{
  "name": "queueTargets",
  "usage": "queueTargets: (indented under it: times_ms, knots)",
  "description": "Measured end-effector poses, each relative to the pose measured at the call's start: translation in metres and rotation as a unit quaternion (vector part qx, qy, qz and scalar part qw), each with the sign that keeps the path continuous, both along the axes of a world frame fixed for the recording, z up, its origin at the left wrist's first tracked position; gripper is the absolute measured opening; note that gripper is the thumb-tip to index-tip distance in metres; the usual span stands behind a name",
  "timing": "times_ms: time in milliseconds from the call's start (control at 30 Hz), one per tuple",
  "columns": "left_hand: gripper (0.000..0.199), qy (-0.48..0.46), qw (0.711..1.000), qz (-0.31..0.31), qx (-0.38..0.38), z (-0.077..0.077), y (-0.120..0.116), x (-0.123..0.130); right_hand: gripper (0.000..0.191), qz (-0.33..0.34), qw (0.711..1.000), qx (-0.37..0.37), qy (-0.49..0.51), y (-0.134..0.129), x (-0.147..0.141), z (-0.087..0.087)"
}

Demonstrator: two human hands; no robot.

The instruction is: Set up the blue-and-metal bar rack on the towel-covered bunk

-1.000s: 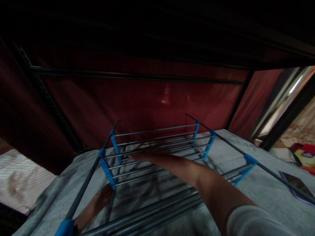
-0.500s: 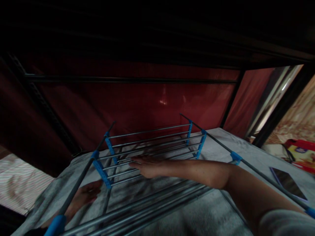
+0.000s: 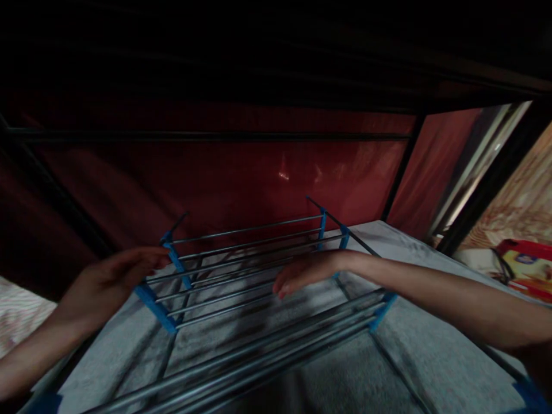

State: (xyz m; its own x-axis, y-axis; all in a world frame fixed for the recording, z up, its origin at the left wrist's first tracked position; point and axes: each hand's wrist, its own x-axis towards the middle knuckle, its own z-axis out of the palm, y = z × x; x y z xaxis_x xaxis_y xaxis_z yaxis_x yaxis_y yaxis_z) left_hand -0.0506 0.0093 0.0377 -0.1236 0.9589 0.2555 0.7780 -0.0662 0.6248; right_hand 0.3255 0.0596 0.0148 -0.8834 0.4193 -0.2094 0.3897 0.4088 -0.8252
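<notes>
One rack (image 3: 276, 336), its near end cut off, rests on a grey cover (image 3: 435, 345), three tiers of rods visible. My left hand (image 3: 110, 279) bends beside a blue bracket (image 3: 176, 263); whether it grips, I cannot tell. My right hand (image 3: 308, 270) hangs over the rods, fingers released. Farther right: one red-yellow package (image 3: 528, 265), lettering illegible.

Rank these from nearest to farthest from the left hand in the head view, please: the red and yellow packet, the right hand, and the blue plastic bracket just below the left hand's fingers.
1. Blue plastic bracket: just below the left hand's fingers.
2. Right hand: near the middle, right of that bracket.
3. Red and yellow packet: far right edge.
</notes>
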Motion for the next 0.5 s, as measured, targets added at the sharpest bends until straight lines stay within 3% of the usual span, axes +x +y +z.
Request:
queueTargets:
  times_ms: [67, 100, 200, 267, 333, 400, 500]
  knots:
    - [0.054, -0.011, 0.986, -0.148, -0.074, -0.005, 0.010, 0.041, 0.026, -0.076, 0.989, -0.099, 0.074, -0.005, 0.050, 0.026]
    - [0.046, 0.031, 0.967, -0.225, -0.115, -0.012, 0.016, 0.062, 0.023, -0.131, 0.977, -0.135, 0.097, -0.005, 0.076, 0.035]
    - [0.038, 0.125, 0.920, -0.353, -0.115, -0.047, 0.041, 0.129, 0.019, -0.327, 0.905, -0.192, 0.194, 0.006, 0.151, 0.035]
    - [0.039, 0.141, 0.902, -0.385, -0.136, -0.075, 0.058, 0.172, 0.023, -0.455, 0.834, -0.168, 0.262, 0.020, 0.188, 0.017]
    - [0.044, 0.144, 0.890, -0.407, -0.146, -0.103, 0.072, 0.213, 0.020, -0.550, 0.787, -0.108, 0.258, 0.036, 0.211, -0.009]
    - [0.047, 0.153, 0.896, -0.399, -0.126, -0.127, 0.083, 0.249, 0.016, -0.589, 0.776, -0.072, 0.214, 0.050, 0.218, -0.035]
    - [0.048, 0.170, 0.905, -0.373, -0.111, -0.150, 0.096, 0.293, 0.013, -0.581, 0.792, -0.056, 0.181, 0.061, 0.206, -0.064]
